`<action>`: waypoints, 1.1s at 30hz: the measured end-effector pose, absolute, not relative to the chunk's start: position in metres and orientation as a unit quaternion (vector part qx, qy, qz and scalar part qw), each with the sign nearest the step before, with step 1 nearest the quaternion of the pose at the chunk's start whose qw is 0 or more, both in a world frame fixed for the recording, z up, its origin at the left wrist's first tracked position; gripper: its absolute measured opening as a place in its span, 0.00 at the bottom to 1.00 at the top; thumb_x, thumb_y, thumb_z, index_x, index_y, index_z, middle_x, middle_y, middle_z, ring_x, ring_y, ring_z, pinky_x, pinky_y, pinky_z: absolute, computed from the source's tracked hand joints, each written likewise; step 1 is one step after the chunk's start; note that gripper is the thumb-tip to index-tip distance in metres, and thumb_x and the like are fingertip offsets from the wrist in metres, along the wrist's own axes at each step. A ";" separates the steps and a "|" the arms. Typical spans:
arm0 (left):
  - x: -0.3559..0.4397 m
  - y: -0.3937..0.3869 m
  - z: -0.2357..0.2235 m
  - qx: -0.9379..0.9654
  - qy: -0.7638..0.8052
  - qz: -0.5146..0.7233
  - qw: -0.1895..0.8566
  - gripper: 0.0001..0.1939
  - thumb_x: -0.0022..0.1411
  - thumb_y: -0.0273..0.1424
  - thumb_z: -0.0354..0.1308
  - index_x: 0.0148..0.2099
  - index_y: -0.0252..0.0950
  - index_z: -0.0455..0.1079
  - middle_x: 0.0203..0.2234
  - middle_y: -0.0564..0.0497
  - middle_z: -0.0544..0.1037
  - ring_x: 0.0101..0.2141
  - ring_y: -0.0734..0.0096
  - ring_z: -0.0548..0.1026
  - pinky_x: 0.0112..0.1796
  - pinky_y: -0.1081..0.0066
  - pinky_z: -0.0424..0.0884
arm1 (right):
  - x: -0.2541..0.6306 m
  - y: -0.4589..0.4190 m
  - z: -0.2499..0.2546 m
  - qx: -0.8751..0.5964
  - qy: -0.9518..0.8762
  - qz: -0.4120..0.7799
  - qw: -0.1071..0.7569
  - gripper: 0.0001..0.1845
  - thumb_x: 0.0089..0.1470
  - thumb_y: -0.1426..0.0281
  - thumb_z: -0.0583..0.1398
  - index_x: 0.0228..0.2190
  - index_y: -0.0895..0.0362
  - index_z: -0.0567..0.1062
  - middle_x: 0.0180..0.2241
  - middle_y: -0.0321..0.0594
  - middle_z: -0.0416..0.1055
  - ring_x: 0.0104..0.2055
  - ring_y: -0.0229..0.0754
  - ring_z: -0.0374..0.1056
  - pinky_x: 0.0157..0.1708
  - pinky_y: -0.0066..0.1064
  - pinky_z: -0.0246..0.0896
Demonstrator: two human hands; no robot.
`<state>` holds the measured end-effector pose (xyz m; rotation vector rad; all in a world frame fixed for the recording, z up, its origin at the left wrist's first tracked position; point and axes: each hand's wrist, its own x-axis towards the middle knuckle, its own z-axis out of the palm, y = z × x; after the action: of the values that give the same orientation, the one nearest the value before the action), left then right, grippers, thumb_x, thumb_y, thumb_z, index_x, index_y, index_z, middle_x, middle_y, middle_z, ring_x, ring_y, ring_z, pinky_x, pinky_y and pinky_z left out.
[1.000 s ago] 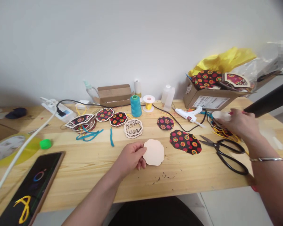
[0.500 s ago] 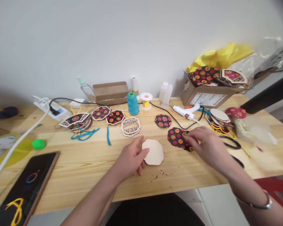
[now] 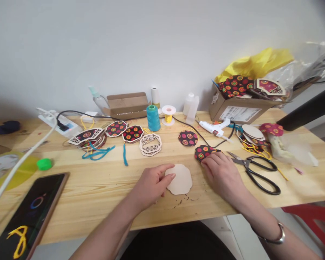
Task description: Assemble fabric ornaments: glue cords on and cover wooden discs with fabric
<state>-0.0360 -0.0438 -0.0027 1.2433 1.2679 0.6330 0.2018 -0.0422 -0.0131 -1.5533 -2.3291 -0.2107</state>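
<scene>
My left hand (image 3: 153,185) pinches the left edge of a plain, pale, scallop-edged panel (image 3: 181,179) between thumb and fingers, just above the table. My right hand (image 3: 224,173) lies over the near right part of a dark fabric piece (image 3: 202,153) with red and yellow flower dots. Its fingers are bent together at the cloth's edge and cover much of it. A smaller round fabric piece (image 3: 188,138) lies just behind. Black-handled scissors (image 3: 247,164) rest right of my right hand, blades partly open. A fretwork wooden frame (image 3: 150,144) lies behind my left hand.
A glue gun (image 3: 215,128) with its cord lies behind the scissors. Teal thread (image 3: 153,118) and a yellow spool (image 3: 168,117) stand at the back. A cardboard box (image 3: 234,109) is back right, a phone (image 3: 32,213) front left. Finished fabric ornaments (image 3: 133,134) lie left.
My right hand has moved down and left, lower over the dotted fabric, uncovering the scissors. The pale panel has shifted slightly right and down with my left hand.
</scene>
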 end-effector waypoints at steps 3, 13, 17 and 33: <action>-0.036 -0.043 -0.003 0.569 0.557 0.276 0.538 0.17 0.56 0.36 0.60 0.47 0.36 0.76 0.09 0.58 0.67 0.10 0.77 0.61 0.13 0.79 0.55 | 0.205 -0.042 -0.009 -0.561 -0.787 -0.015 0.255 0.11 0.59 0.72 0.53 0.29 0.58 0.73 0.30 0.44 0.73 0.36 0.46 0.65 0.37 0.37 0.60; -0.037 -0.038 -0.010 0.622 0.543 0.320 0.465 0.13 0.53 0.34 0.62 0.42 0.40 0.78 0.20 0.53 0.76 0.22 0.70 0.70 0.26 0.74 0.64 | 0.208 -0.039 0.001 -0.586 -0.515 0.417 0.466 0.15 0.52 0.57 0.61 0.28 0.57 0.72 0.23 0.34 0.67 0.24 0.36 0.62 0.26 0.29 0.60; -0.037 -0.037 -0.010 0.671 0.508 0.337 0.422 0.16 0.46 0.33 0.69 0.41 0.43 0.79 0.32 0.49 0.79 0.30 0.66 0.74 0.33 0.71 0.68 | 0.204 -0.037 -0.001 -0.534 -0.440 0.532 0.488 0.17 0.49 0.56 0.63 0.26 0.57 0.70 0.23 0.33 0.67 0.23 0.35 0.63 0.27 0.29 0.63; -0.039 -0.037 -0.019 0.747 0.497 0.345 0.277 0.10 0.59 0.28 0.57 0.42 0.43 0.77 0.40 0.49 0.80 0.40 0.64 0.76 0.42 0.67 0.68 | 0.274 -0.040 0.027 -0.752 -0.565 0.170 0.294 0.12 0.53 0.59 0.56 0.30 0.55 0.72 0.20 0.38 0.69 0.22 0.43 0.65 0.23 0.35 0.59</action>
<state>-0.0388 -0.0369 -0.0188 2.0045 1.3338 0.9262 0.2741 -0.0402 0.0272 -2.0022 -1.5031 0.4532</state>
